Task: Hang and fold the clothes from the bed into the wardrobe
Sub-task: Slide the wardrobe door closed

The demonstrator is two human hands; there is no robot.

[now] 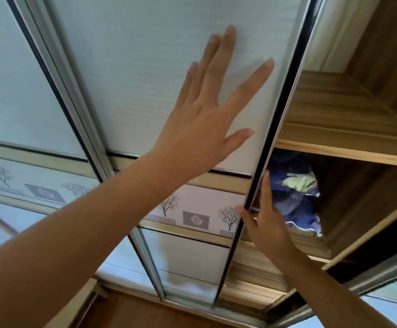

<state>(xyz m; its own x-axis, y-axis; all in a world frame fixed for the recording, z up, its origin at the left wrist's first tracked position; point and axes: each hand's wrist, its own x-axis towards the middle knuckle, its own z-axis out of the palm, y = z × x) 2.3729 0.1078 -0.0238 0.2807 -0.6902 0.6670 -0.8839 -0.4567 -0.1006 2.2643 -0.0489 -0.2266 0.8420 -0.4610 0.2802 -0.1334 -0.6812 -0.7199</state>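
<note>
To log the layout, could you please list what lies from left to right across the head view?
Left door → left hand → right hand → blue clothes. The slanting door edge, which the right hand pinches, is left out.

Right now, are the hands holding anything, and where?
The right hand pinches the pale sliding wardrobe door by its dark metal edge; the left hand only presses flat on its panel.

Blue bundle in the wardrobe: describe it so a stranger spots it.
Find the sliding door with tree prints. Right of its dark edge, under a wooden shelf, lies the blue bundle. It is the only fabric there, with a pale green patch.
</note>
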